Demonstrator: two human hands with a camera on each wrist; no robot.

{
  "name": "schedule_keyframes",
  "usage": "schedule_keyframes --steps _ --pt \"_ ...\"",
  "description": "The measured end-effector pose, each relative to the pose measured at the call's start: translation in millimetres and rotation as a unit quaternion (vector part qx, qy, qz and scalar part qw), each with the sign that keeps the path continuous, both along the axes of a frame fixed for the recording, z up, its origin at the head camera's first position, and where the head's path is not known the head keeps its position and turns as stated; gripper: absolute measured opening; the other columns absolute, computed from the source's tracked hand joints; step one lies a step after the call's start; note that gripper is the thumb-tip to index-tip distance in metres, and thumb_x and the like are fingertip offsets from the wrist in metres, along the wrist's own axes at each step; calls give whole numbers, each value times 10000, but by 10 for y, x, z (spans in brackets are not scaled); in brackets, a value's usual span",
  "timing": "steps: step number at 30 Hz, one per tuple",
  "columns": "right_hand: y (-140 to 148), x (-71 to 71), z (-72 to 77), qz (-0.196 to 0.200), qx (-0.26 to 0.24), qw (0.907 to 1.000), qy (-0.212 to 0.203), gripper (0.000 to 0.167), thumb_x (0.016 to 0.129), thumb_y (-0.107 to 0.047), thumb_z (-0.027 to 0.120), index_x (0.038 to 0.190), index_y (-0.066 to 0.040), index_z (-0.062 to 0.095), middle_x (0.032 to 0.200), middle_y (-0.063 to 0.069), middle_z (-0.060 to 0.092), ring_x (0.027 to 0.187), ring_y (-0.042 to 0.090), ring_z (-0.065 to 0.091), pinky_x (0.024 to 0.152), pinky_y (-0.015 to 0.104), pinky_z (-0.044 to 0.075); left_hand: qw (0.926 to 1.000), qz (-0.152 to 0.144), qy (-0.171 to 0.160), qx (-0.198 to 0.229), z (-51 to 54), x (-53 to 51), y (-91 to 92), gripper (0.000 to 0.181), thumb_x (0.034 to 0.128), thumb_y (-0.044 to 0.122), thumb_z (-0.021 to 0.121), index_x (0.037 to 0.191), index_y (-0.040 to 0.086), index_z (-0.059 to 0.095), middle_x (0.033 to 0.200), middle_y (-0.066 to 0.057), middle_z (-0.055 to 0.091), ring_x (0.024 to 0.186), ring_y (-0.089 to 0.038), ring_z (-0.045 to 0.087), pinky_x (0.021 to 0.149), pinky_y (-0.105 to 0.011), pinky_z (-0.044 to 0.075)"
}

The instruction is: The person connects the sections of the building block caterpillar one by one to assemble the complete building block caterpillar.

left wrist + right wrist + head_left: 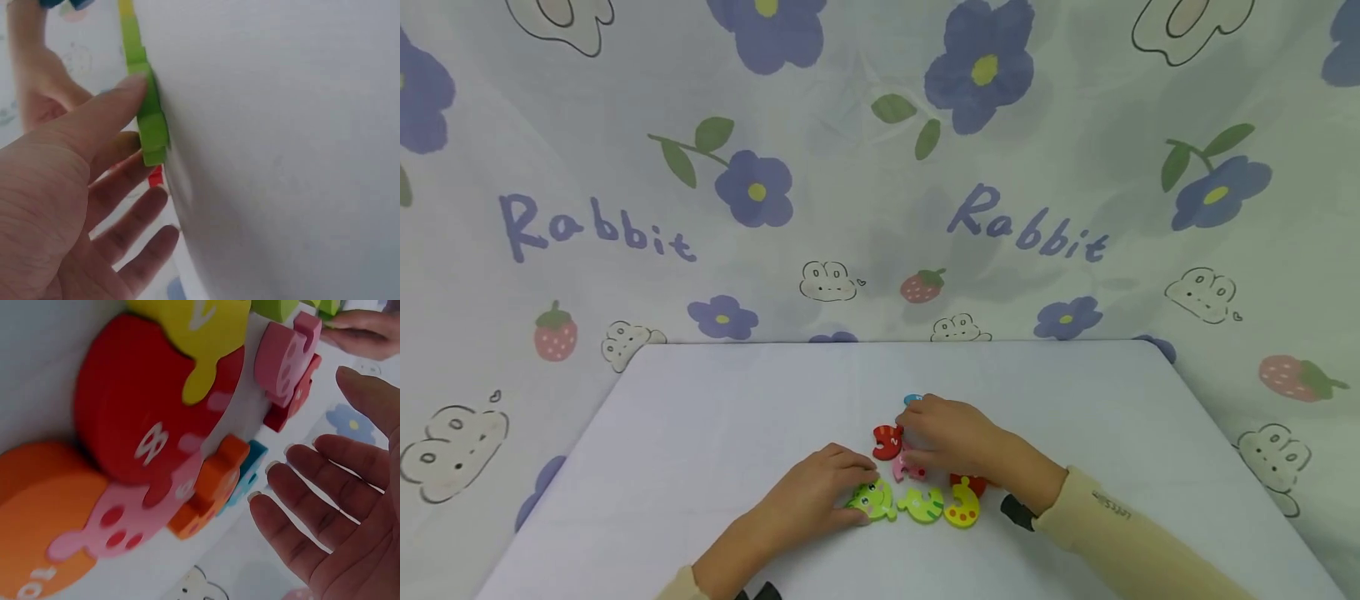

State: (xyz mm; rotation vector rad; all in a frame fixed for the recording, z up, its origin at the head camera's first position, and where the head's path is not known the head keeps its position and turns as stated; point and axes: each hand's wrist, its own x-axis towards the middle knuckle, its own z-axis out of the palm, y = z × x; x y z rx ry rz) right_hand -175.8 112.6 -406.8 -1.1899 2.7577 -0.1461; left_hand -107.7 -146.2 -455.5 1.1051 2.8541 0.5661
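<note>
On the white table, my left hand (820,492) pinches the edge of a green puzzle piece with a smiling face (872,501); in the left wrist view the thumb presses this green piece's side (150,115). A striped green piece (925,506) lies to its right, followed by a yellow piece (962,505) linked to a red piece marked 8 (147,406). My right hand (951,433) hovers by a pink piece (910,467) and a red striped piece (887,443). Its fingers extend apart in the right wrist view, holding nothing.
A pink spotted piece (134,515) joins the red one to an orange piece marked 10 (37,519). Another orange piece (212,487) and a blue piece (250,472) lie beyond. A patterned cloth (865,208) hangs behind the table.
</note>
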Motion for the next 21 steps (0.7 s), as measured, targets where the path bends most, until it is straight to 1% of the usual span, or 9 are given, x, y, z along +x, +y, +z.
schedule_keyframes --steps 2,6,9,11,13,16,21 --pt "-92 -31 -41 50 71 10000 -2 504 939 -447 778 1332 -146 687 1262 0 680 1203 189 603 974 344 552 9999 57 -104 126 -24 11 -42 477 869 346 874 1293 166 751 1330 94 662 1234 -150 559 1047 -370 499" --pt "-249 -75 -123 61 291 9995 43 569 929 -483 778 1387 -171 653 1280 -1 663 1169 184 590 942 328 559 9982 231 -344 438 -89 52 -145 486 869 325 871 1322 212 736 1352 139 633 1262 -131 534 1071 -385 476" --pt "-327 -89 -168 55 458 9989 61 588 933 -495 764 1413 -182 629 1272 1 645 1132 184 571 913 327 561 9951 403 -496 759 -159 87 -212 499 871 329 869 1340 244 722 1358 164 609 1280 -122 511 1081 -392 463" --pt "-356 -90 -187 14 527 9986 49 564 936 -502 752 1394 -193 636 1235 -9 636 1095 176 556 872 323 564 9918 522 -581 1016 -206 108 -248 500 875 346 866 1345 263 716 1354 182 593 1281 -116 498 1078 -388 461" --pt "-371 -87 -198 -92 525 9986 -10 527 936 -498 749 1360 -199 657 1197 -21 629 1062 168 546 824 321 563 9880 593 -642 1274 -245 113 -273 499 875 362 866 1342 273 715 1350 190 583 1274 -109 489 1069 -379 466" --pt "-378 -76 -210 -364 482 9981 -82 488 922 -476 772 1314 -201 678 1145 -35 620 1014 158 546 779 319 558 9837 640 -675 1539 -288 100 -299 493 876 387 862 1335 284 715 1344 201 571 1258 -95 484 1059 -359 466" --pt "-387 -52 -233 -702 338 9968 -162 500 886 -443 825 1283 -172 686 1100 -24 617 993 171 572 798 342 567 9759 887 -720 1860 -340 53 -366 504 842 355 894 1312 291 725 1335 199 575 1223 -73 486 1037 -348 470"
